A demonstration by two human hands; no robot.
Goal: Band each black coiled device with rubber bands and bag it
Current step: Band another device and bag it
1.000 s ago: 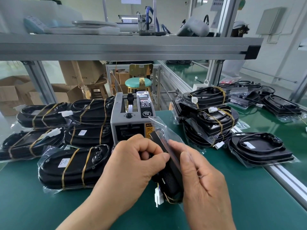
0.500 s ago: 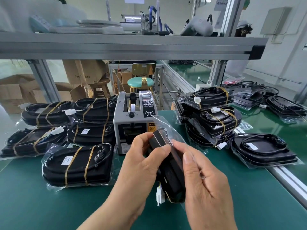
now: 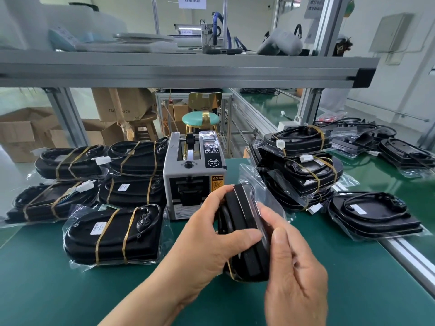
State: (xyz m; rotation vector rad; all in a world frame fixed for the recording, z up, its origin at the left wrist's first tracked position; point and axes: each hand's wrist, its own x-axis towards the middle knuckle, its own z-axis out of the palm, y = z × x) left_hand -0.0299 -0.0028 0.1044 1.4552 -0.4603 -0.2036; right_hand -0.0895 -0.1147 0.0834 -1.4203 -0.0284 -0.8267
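Because the black coiled device, held on edge at lower centre above the counter, looks stiff and light in its slippery clear bag, we favour the rim: left grip clasps it, right grip pinches the bag.

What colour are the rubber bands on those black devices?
Yellowish tan; clearest on the front-left device, head view.

A single wide-angle view, worn on the person's head, faces forward and tilts down over the green bench. It sits close above the left hand and right hand, which hold the black coiled device at near centre. The grey dispenser stands just beyond. The shelf beam crosses the far upper part — the frame uprights lean at left and right.
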